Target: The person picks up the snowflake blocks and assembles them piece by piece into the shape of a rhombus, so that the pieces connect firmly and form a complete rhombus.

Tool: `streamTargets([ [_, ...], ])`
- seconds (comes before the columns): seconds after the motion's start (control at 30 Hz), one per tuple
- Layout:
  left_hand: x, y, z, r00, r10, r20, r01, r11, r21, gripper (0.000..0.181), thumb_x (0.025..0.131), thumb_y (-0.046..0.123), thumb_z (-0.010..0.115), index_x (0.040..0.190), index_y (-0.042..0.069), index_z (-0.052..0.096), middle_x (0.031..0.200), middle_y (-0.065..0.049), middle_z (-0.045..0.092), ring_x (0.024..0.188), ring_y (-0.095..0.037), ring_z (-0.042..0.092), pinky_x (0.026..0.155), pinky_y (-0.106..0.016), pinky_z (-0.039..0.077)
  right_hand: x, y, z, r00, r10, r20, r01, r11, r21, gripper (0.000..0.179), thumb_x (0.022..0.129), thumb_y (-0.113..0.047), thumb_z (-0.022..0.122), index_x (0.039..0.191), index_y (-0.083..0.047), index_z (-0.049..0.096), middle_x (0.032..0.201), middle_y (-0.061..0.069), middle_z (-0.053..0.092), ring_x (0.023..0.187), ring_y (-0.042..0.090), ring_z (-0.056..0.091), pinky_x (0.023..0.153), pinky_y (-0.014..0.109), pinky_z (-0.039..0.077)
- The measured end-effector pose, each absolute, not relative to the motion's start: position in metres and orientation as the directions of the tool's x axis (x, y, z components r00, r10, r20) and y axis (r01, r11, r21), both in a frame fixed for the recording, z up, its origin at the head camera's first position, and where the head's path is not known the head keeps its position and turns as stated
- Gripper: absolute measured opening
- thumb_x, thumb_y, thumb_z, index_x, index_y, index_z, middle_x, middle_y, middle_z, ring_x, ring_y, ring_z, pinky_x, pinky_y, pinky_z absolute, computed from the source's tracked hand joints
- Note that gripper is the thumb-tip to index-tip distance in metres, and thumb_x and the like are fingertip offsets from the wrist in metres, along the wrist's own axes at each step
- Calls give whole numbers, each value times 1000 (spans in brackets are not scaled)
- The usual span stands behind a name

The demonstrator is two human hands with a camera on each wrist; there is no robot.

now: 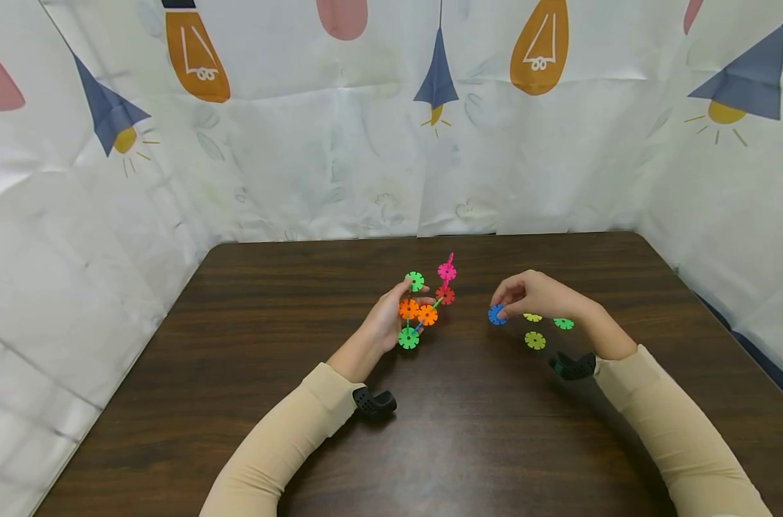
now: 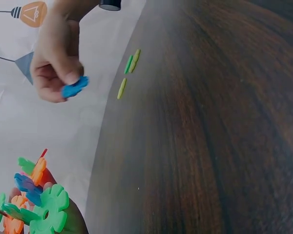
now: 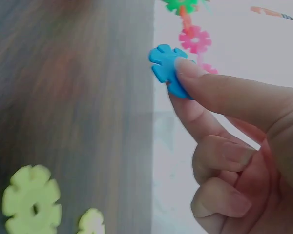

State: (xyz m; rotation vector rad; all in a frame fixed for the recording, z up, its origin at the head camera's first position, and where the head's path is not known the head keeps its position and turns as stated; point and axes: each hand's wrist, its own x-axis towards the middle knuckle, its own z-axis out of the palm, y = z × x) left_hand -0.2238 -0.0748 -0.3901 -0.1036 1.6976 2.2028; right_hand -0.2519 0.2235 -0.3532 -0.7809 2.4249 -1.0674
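Note:
My left hand (image 1: 385,319) holds a joined chain of notched plastic discs, with green, orange, blue, red and pink pieces. An orange disc (image 1: 427,315) sits at the middle of this chain, and a pink disc (image 1: 447,272) stands near its far end. Between thumb and forefinger, my right hand (image 1: 538,294) pinches a single blue disc (image 3: 168,68), raised above the table and apart from the chain. In the left wrist view, the green disc (image 2: 50,210) of the chain is closest to the camera. Part of the left hand is hidden behind the pieces.
Loose yellow discs (image 1: 535,340) and a green disc (image 1: 563,324) lie on the dark wooden table (image 1: 481,431), below and beside the right hand. A printed white curtain (image 1: 378,165) hangs behind the table. Black straps (image 1: 374,402) sit at both wrists.

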Motion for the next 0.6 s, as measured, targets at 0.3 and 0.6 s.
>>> streamTargets([
  [0.3,-221,-74,-389,-933,253,-255,-308,-198,931,50,112,35,38,138,-5,54,102,-1,72,91,-20,57,63,-32,47,-257,201,-347,-850,-522,63,-360,489,-794,16,95,-12,75,108,-3,75,95,5,76,94,39,69,81,41,56],
  [0.6,-222,-73,-388,-932,276,-236,-289,-169,942,50,112,33,39,143,-4,52,109,-5,72,88,-20,58,60,-30,47,-260,176,-345,-875,-439,205,-412,450,-792,16,93,-14,78,106,-4,77,95,6,75,89,32,69,80,47,56],
])
